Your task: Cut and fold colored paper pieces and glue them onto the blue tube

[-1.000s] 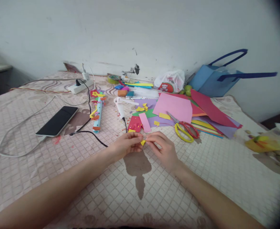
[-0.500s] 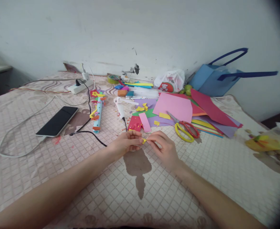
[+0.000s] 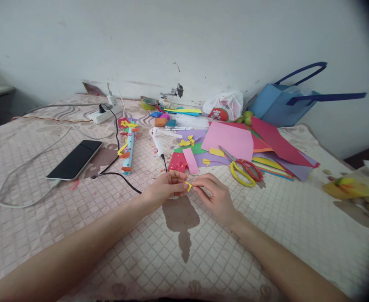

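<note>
Between my two hands is a small piece of yellow paper point(image 3: 188, 187). My left hand point(image 3: 168, 187) pinches its left side, while the fingertips of my right hand point(image 3: 212, 191) close on its right edge. Just beyond them lie a red paper piece point(image 3: 177, 161) with yellow scraps and a pink paper strip point(image 3: 190, 161). Scissors point(image 3: 242, 173) with yellow and red handles rest to the right of my right hand. A white glue gun point(image 3: 158, 142) stands behind my left hand, its black cord running down toward the wrist.
At left are a phone point(image 3: 75, 160) on a charging cable, a power strip point(image 3: 106, 114) and a light-blue stick point(image 3: 128, 151) with colourful pieces attached. Coloured sheets point(image 3: 230, 140) spread at back right, before a blue bag point(image 3: 281, 104). A yellow-filled plastic bag point(image 3: 348, 186) sits far right.
The yellow paper has turned slightly between my fingertips and shows a little more of its surface. Both hands stay in nearly the same place.
</note>
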The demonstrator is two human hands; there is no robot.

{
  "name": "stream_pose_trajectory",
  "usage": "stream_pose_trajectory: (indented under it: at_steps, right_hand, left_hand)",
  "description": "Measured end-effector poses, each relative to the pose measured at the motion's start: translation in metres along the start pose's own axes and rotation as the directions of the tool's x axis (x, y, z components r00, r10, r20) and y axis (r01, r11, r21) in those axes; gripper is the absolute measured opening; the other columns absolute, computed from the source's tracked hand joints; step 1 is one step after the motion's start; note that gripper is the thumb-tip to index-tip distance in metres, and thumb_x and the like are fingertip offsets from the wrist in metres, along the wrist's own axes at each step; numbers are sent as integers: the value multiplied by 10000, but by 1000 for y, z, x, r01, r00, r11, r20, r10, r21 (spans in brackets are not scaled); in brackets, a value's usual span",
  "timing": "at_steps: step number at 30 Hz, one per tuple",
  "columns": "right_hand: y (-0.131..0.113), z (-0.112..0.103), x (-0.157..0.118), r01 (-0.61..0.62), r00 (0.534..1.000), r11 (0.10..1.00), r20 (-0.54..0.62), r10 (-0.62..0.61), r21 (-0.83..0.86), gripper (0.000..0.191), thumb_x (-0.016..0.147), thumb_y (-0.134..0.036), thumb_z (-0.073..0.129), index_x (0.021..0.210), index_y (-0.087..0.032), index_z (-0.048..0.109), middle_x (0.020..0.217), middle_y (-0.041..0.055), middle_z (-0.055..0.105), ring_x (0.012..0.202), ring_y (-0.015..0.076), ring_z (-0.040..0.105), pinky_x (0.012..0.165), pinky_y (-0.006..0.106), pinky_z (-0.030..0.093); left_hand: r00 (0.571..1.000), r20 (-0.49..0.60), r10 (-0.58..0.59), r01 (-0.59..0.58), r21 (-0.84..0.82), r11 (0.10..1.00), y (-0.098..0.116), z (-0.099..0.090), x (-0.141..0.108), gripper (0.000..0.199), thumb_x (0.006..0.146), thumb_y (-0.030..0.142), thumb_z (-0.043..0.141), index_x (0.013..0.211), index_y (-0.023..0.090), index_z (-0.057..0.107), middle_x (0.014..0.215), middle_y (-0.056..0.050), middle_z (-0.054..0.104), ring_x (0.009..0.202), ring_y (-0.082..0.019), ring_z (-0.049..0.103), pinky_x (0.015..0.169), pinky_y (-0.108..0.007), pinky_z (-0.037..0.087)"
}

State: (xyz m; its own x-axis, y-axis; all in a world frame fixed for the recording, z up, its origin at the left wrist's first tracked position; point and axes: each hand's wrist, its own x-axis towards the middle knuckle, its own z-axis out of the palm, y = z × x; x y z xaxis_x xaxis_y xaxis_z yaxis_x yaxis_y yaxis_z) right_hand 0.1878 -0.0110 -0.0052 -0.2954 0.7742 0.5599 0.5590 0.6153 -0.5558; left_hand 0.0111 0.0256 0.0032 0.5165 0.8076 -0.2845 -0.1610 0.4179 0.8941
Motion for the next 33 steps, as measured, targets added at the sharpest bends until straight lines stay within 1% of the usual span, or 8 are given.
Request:
stream_pose_trajectory:
  at_steps: [4, 6, 9, 11, 15, 19, 27, 33]
  right_hand:
    - [-1, 0, 0, -25, 1000, 999, 5, 25, 22, 130, 840, -112, 492, 872, -209, 572, 844, 43, 577, 838, 163, 553, 750, 315, 465]
    - [-2, 0, 0, -49, 999, 998, 7, 49, 37, 127, 835, -110, 495, 858, -209, 571, 832, 37, 575, 827, 161, 554, 745, 313, 464]
    - [-3, 0, 1, -78, 997, 995, 17, 77, 62, 131, 825, -102, 496, 840, -208, 570, 815, 30, 572, 808, 158, 557, 732, 306, 462]
    - [-3, 0, 2, -88, 996, 993, 25, 86, 78, 134, 819, -99, 497, 838, -209, 571, 814, 28, 577, 806, 159, 561, 731, 305, 461]
    - [-4, 0, 2, -104, 994, 990, 34, 101, 100, 144, 807, -100, 494, 846, -213, 575, 825, 30, 594, 814, 165, 568, 737, 311, 463]
    - [-4, -1, 3, -142, 989, 983, 51, 137, 115, 146, 781, -90, 504, 830, -209, 571, 804, 24, 586, 765, 157, 562, 690, 289, 460]
    - [-5, -2, 3, -212, 976, 967, 87, 201, 143, 144, 760, -69, 521, 805, -198, 567, 774, 3, 584, 710, 129, 554, 658, 251, 445]
    - [-6, -3, 2, -228, 971, 960, 107, 213, 163, 111, 773, -97, 527, 792, -198, 567, 756, -5, 583, 689, 120, 555, 642, 241, 440]
  left_hand:
    - [988, 43, 151, -157, 216, 964, -4, -3, 2, 251, 692, 256, 685, 870, 141, 552, 721, 0, 601, 641, -88, 564, 614, -224, 446]
    - [965, 88, 247, -262, 383, 886, -4, -4, 2, 192, 738, 269, 635, 866, 140, 571, 741, -11, 610, 656, -97, 567, 611, -228, 449]
    - [915, 118, 385, -377, 589, 715, -2, -3, 0, 126, 774, 241, 584, 855, 145, 600, 807, -29, 627, 708, -110, 575, 624, -229, 458]
    - [887, 131, 443, -414, 653, 635, 0, -2, -2, 86, 775, 200, 571, 831, 145, 606, 836, -35, 633, 747, -118, 585, 647, -231, 470]
    - [849, 193, 491, -470, 701, 536, 3, -1, -4, 77, 772, 134, 551, 824, 144, 607, 794, -25, 647, 736, -111, 594, 676, -236, 479]
    - [817, 236, 527, -496, 753, 432, 3, -1, -5, 84, 762, 109, 544, 806, 146, 605, 774, -18, 641, 712, -108, 581, 662, -234, 468]
    - [844, 269, 465, -483, 758, 438, 3, -2, -6, 91, 788, 139, 523, 839, 155, 597, 768, -9, 629, 704, -103, 576, 671, -230, 467]
    - [848, 300, 437, -488, 764, 422, 5, -4, -6, 100, 811, 164, 498, 849, 160, 591, 797, -17, 626, 729, -109, 571, 690, -237, 458]
